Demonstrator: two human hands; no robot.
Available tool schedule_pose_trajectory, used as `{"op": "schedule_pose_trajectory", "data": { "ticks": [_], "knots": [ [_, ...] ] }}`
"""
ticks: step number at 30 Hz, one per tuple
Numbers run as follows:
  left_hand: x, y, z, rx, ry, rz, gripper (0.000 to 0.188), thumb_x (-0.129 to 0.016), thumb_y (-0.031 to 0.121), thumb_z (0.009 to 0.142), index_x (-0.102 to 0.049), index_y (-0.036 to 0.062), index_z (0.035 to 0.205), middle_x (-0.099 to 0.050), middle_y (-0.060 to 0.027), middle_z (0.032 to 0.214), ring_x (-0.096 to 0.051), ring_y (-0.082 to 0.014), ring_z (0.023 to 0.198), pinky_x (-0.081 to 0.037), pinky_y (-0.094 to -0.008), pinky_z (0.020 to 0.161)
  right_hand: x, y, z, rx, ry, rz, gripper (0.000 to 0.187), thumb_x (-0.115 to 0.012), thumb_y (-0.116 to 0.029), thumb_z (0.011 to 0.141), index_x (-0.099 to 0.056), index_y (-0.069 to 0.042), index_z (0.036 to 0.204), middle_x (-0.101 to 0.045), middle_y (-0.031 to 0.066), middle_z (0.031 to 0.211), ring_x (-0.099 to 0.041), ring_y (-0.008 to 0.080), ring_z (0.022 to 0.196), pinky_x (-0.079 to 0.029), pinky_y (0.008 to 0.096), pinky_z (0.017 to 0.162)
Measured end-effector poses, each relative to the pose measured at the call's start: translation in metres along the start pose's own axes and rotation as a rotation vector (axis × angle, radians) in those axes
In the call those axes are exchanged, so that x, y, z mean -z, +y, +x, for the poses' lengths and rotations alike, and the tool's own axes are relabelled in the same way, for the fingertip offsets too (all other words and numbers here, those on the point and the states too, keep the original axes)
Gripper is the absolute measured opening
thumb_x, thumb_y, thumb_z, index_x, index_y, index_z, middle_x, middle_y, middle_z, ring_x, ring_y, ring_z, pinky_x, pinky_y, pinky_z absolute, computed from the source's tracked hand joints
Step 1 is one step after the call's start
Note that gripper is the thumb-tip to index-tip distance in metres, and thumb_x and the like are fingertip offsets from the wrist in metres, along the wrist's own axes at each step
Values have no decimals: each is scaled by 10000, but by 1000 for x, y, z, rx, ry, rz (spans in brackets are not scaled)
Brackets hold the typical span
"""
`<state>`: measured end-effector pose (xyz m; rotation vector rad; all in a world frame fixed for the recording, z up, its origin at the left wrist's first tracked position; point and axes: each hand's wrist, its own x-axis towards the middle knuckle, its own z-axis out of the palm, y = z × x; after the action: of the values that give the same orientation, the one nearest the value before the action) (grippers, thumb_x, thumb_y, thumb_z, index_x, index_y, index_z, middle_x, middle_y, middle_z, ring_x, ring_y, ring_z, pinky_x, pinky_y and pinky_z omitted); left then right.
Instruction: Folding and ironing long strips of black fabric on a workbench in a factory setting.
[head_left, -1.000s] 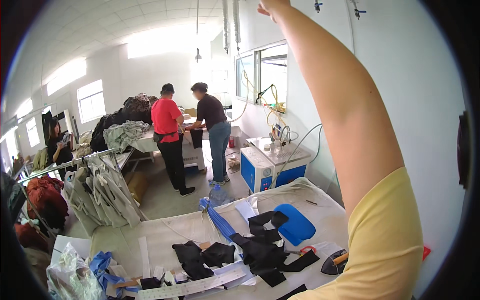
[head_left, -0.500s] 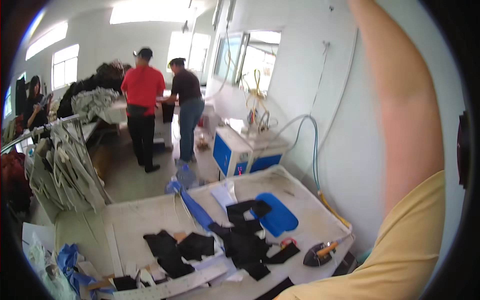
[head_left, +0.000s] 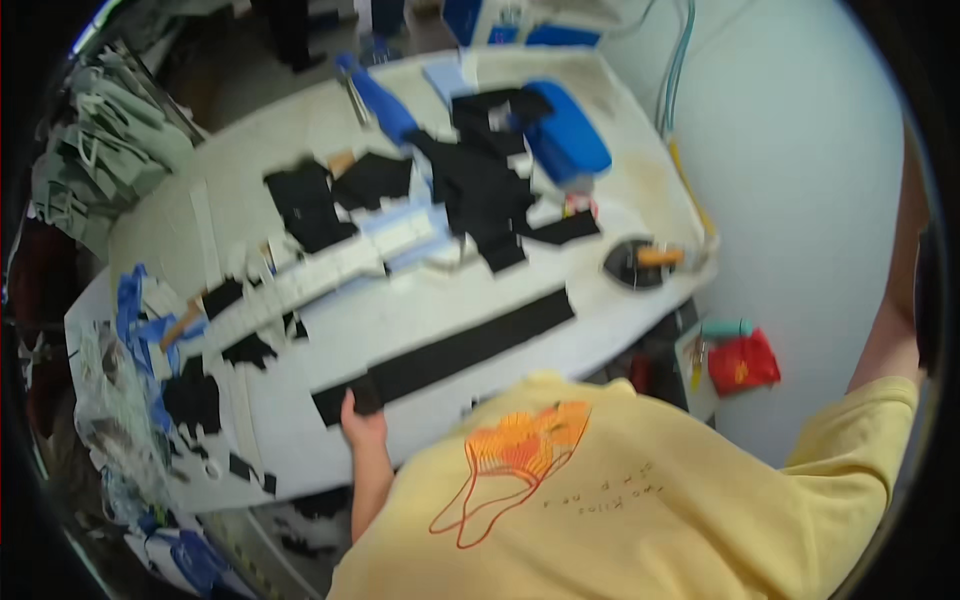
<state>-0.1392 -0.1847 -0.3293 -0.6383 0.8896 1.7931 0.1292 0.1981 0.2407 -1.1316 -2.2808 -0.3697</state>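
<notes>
head view: a long, flat strip of black cloth point(head_left: 470, 345) lay slantwise on the pale table point(head_left: 460, 300), left hand point(head_left: 366, 424) touching its left end. fingers were hidden, so couldn't tell how tightly they closed. right hand was out of frame. farther out: angular black scraps point(head_left: 480, 190), a rounded, smooth blue thing point(head_left: 575, 130), a pointed dark iron point(head_left: 628, 263).

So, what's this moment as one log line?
left hand: touching black strip | right hand: out of view | iron: on table
</notes>
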Motion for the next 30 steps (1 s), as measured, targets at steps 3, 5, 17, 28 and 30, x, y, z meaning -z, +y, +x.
{"op": "schedule_pose_trajectory", "data": {
  "ticks": [3,5,17,28,30],
  "knots": [
    [-22,6,-4,6,93,24,176,-593,125,895,-621,-1,1015,-677,-123,1047,-649,-262,991,-534,-371,891,-10,21,-139,157,-191,-55,383,-655,3,822,-585,-86,1188,-623,74,1151,-596,228,1027,-476,332,892],
    [-21,7,1,8,50,36,176,-583,116,901,-618,-5,1024,-675,-128,1059,-645,-264,1007,-526,-373,913,-40,31,-220,181,-314,171,517,-695,59,755,-565,-92,1232,-580,78,1245,-545,247,1128,-453,345,943],
    [-90,21,-100,-198,-224,297,427,-488,123,961,-430,-25,1358,-499,-142,1369,-460,-260,1278,-319,-416,1112,-233,-2,-520,-302,-466,435,422,-633,-133,815,-538,-49,1217,-507,139,1301,-476,326,1210,-388,410,1010],
    [-146,9,-193,-324,-511,429,224,-491,112,972,-530,29,1176,-591,-90,1127,-565,-200,1071,-389,-376,1020,-271,26,-535,-269,-387,426,442,-631,-170,836,-533,-91,1260,-480,88,1347,-457,268,1234,-378,393,994],
    [-151,6,-209,-322,-632,474,147,-490,73,963,-495,50,1108,-574,-80,1060,-566,-206,1031,-398,-375,1001,-272,26,-535,-268,-401,431,446,-632,-173,836,-533,-94,1264,-469,90,1360,-448,268,1246,-379,396,994]
  ]
}}
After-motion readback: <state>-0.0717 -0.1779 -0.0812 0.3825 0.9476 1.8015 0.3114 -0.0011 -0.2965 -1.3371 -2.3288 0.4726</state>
